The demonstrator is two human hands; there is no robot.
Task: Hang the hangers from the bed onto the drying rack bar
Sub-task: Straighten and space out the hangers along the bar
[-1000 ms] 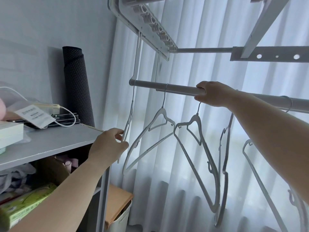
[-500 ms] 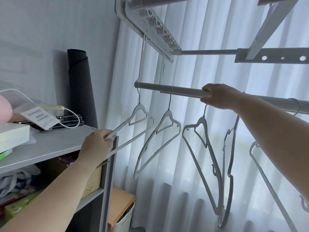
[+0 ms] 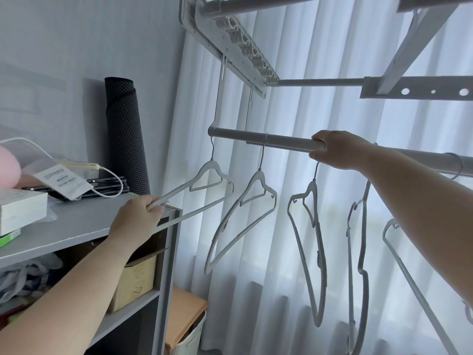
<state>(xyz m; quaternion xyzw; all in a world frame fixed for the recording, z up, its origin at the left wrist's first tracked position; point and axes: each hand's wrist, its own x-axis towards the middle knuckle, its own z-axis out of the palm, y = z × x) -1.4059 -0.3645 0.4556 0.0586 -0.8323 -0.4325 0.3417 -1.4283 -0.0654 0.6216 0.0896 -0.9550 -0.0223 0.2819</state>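
A grey drying rack bar [image 3: 256,138] runs from centre to the right edge. Several white hangers hang from it. The leftmost hanger [image 3: 204,180] has its hook over the bar's left end, and my left hand [image 3: 138,221] grips its lower left arm, pulling it tilted towards the shelf. A second hanger [image 3: 245,211] hangs tilted beside it. My right hand [image 3: 337,149] grips the bar itself, just above the hook of a third hanger [image 3: 311,239]. More hangers [image 3: 358,252] dangle further right, partly behind my right forearm.
A grey shelf unit [image 3: 76,226] stands at the left with boxes, a cable and papers on top. A dark rolled mat [image 3: 125,134] leans against the wall. White curtains [image 3: 294,111] hang behind the rack. An upper rack frame [image 3: 230,34] crosses overhead.
The leftmost hanger swung from edge-on to face-on, its hook now on the bar's end. My left hand moved down its arm and pulled it left. My right hand stayed on the bar.
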